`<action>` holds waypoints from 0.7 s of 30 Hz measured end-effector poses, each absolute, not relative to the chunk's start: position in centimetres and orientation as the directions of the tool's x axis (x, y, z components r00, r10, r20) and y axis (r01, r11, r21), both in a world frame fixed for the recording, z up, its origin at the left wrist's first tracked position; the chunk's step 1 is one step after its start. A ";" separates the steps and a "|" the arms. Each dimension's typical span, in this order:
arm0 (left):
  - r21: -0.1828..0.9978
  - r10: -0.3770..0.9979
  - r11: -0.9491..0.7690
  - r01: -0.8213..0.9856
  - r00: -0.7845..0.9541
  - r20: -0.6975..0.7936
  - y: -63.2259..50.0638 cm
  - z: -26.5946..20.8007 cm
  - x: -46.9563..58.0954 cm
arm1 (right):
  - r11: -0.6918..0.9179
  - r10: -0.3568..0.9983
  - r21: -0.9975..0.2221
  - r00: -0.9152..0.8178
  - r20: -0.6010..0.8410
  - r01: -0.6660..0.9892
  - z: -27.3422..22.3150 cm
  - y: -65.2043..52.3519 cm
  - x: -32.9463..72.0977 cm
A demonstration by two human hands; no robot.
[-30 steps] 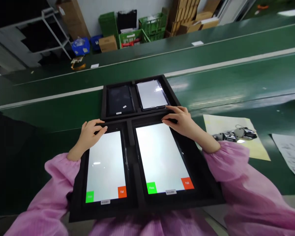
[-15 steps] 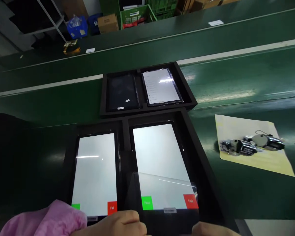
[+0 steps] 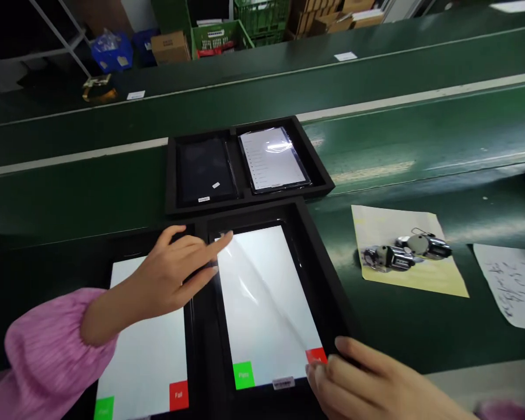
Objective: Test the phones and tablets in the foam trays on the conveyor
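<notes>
A tablet (image 3: 266,291) with a white lit screen, a green Pass box and a red Fail box lies in the right bay of the near black tray (image 3: 328,274). A clear film (image 3: 262,286) lies over it, with a diagonal crease and glare. My left hand (image 3: 175,271), in a pink sleeve, reaches across a second lit tablet (image 3: 144,350). Its fingers are spread, the index fingertip at the first tablet's upper left corner. At the lower right corner, my right hand (image 3: 371,379) has its fingers closed on the film's edge, partly covering the Fail box.
Behind stands another black tray (image 3: 324,185) holding a dark tablet (image 3: 205,169) and a lit one (image 3: 273,157). To the right, shiny metal parts (image 3: 402,254) lie on yellowish paper (image 3: 424,283), beside a handwritten sheet (image 3: 516,286). Crates and boxes stand beyond the green bench.
My left hand has moved up from the near edge to the tablet's upper left corner. My right hand has come further into view at the lower right corner. The view has shifted right.
</notes>
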State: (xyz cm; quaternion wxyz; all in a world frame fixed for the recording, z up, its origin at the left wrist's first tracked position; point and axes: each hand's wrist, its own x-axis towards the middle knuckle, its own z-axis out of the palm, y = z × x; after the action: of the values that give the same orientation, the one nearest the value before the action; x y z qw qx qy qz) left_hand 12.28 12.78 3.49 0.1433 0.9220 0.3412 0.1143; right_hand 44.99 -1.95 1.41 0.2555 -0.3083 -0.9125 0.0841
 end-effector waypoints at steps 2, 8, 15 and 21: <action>0.382 0.664 -0.694 0.610 0.748 0.012 13.5 2.8 13.5 | 0.794 0.603 -0.362 -0.706 0.370 0.488 1.8 0.7 44.6; 0.376 0.814 -0.573 0.728 0.560 0.155 14.1 4.1 10.5 | 0.597 0.802 -0.684 -0.310 0.510 0.419 0.5 12.5 43.7; 0.174 0.960 -0.238 0.956 0.259 -0.111 12.9 2.7 5.2 | 0.388 0.872 -0.892 0.221 0.437 0.233 -1.7 16.9 43.3; 0.199 0.950 -0.302 0.932 0.312 -0.020 12.8 2.3 7.6 | 0.403 0.872 -0.881 0.187 0.452 0.250 -2.3 16.9 43.4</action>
State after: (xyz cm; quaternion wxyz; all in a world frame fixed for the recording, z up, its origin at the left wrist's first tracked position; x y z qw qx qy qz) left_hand 7.65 12.76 2.31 0.0867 0.8053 0.5843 0.0508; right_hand 43.42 16.90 -2.26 0.6013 -0.4814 -0.5829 0.2588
